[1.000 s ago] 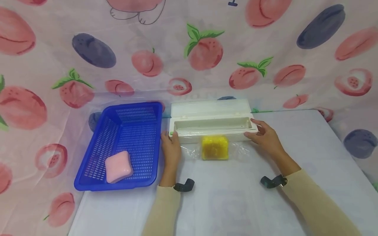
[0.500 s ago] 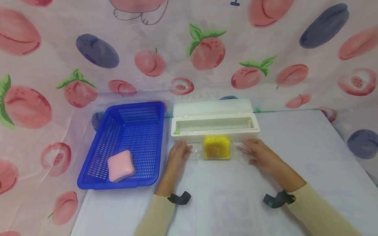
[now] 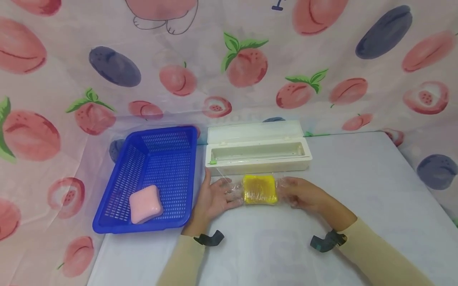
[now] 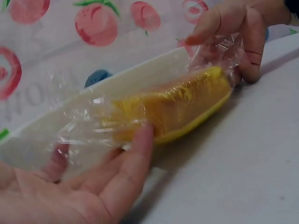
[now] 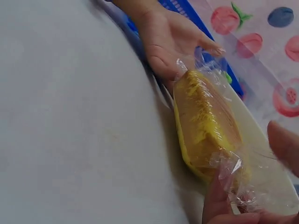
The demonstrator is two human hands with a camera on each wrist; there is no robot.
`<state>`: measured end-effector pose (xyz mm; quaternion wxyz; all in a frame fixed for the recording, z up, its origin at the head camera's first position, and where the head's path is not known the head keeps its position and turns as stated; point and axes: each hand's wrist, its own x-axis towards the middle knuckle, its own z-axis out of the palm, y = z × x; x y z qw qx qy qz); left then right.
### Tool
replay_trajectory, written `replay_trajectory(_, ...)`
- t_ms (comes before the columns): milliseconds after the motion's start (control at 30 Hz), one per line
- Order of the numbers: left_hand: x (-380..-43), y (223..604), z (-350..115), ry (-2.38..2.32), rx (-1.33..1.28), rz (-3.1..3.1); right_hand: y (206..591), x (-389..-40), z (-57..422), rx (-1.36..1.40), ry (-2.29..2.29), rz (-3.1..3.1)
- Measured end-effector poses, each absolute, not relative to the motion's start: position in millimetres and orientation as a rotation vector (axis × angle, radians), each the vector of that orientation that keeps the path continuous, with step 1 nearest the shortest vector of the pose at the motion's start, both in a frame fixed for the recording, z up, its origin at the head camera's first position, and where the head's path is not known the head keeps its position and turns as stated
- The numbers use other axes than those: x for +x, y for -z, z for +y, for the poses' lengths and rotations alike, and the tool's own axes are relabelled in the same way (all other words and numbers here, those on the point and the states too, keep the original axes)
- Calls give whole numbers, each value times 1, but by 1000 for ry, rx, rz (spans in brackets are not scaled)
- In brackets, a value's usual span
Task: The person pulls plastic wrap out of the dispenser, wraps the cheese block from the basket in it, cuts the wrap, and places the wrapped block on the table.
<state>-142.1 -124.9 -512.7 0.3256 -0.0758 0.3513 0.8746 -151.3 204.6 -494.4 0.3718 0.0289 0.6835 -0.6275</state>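
Observation:
A yellow block with a brown face point(image 3: 260, 190), its exact kind unclear, is wrapped in clear cling film point(image 5: 243, 186). It sits between my two hands in front of the white cling film dispenser point(image 3: 257, 165). My left hand point(image 3: 214, 200) is turned palm up, its fingers spread under the film at the block's left end. In the left wrist view one fingertip point(image 4: 145, 133) touches the wrapped end. At the other end my right hand point(image 3: 304, 193) has its fingers against the film, partly hidden behind it; its thumb point(image 5: 282, 144) stands apart from the film.
To the left stands a blue perforated basket point(image 3: 191, 178) with a pink rounded block point(image 3: 145, 203) in it. The dispenser's lid point(image 3: 255, 132) is raised at the back, close to the fruit-patterned cloth point(image 3: 247, 99). A white cloth covers the table point(image 3: 272, 254).
Both hands have left the dispenser's ends and come down to the film at the block's sides. The block has shifted slightly toward me and its brown face has tilted. My left palm has turned up.

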Motion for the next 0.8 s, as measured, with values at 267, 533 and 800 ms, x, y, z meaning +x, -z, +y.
replay_trajectory(267, -112, 488, -118, -2014, -321, 1284, 493, -128, 205, 126, 1503, 1838)
replay_trajectory(533, -80, 480, -102, -1632, -278, 1806, 484, -125, 215, 211, 1574, 1962)
replay_trajectory(800, -81, 478, -83, -1183, 124, 2387, 475, -110, 207, 328, 1673, 1688)
